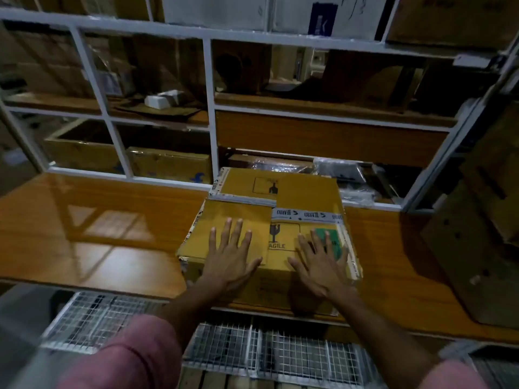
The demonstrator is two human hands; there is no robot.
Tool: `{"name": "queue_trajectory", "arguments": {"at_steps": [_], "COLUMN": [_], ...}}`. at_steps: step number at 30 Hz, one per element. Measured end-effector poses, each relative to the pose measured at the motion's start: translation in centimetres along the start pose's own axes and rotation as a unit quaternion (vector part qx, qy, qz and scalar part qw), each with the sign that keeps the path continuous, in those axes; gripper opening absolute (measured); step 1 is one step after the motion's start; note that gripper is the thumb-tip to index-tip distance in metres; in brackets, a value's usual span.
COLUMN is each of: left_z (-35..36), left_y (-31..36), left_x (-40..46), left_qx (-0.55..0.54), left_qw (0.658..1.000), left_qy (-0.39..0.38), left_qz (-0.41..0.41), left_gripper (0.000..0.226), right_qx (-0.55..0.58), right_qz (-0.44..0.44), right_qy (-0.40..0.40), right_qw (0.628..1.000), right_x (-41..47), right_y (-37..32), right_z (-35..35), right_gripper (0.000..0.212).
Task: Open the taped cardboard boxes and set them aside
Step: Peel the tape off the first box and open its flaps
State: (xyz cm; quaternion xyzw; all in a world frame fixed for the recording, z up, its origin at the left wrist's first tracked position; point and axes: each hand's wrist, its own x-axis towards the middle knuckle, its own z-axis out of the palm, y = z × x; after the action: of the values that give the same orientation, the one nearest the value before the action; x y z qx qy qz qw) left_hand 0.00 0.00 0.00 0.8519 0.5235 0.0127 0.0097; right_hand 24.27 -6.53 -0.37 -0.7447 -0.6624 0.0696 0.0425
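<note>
From the head camera, a taped cardboard box (269, 220) sits on the glossy wooden tabletop (92, 228), right of its middle and reaching to the near edge, its far end close to the white-framed shelving (209, 108) that rises along the tabletop's far edge. Printed white tape (306, 214) runs across the box's top, and more of it shows along the left and right edges. The nearer right flap carries a "FRAGILE" mark (276, 237) and a green label (331, 242). Both hands lie flat on the top with fingers straight and spread, gripping nothing: the left hand (231, 254) presses the near-left flap, the right hand (320, 262) the near-right flap, its fingertips reaching onto the green label. Pink sleeves (132, 357) cover the upper arms. More cardboard boxes (168, 165) fill the shelf compartments behind, and a tall brown carton (483, 234) stands at the tabletop's right end. Wire mesh baskets (266, 352) sit below the near edge.
</note>
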Motion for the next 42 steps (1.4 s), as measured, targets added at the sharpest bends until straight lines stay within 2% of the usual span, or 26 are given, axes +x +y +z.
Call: {"name": "queue_trajectory", "arguments": {"at_steps": [6,11,15,17,20,23,33,42], "left_z": [3.2,2.0,2.3,2.9,3.4,3.9,6.5,7.6], "left_y": [-2.0,-4.1,-4.9,-4.8,-4.8,-4.6,-3.3,-3.7], "left_x": [3.9,8.1,9.0,8.9,8.1,6.4,-2.2,-0.4], "left_qx": [-0.022,-0.078,-0.041,-0.053,-0.05,-0.028,0.013,0.027], "left_qw": [0.999,0.996,0.998,0.998,0.997,0.999,0.991,0.988], "left_qy": [-0.048,-0.033,0.01,0.023,0.047,0.035,0.133,0.153], "left_qz": [0.003,0.021,0.039,0.039,0.028,0.011,0.002,-0.017], "left_gripper": [0.095,0.069,0.056,0.058,0.076,0.088,0.089,0.091], "right_qx": [-0.025,-0.023,-0.04,-0.038,-0.023,-0.043,-0.088,-0.1], "right_qz": [0.032,0.058,0.053,0.04,0.028,0.027,0.018,0.0], "right_qy": [-0.002,0.017,0.053,0.069,0.066,0.064,0.16,0.195], "right_qw": [0.999,0.998,0.996,0.996,0.997,0.997,0.983,0.976], "right_x": [3.1,6.5,8.0,8.1,7.3,5.6,-3.2,0.0], "right_y": [1.0,0.7,0.6,0.7,0.4,0.2,-1.4,-0.5], "right_z": [2.5,1.9,2.0,2.3,2.7,3.1,5.1,6.2], "right_gripper": [0.078,0.07,0.065,0.064,0.069,0.076,0.081,0.083]}}
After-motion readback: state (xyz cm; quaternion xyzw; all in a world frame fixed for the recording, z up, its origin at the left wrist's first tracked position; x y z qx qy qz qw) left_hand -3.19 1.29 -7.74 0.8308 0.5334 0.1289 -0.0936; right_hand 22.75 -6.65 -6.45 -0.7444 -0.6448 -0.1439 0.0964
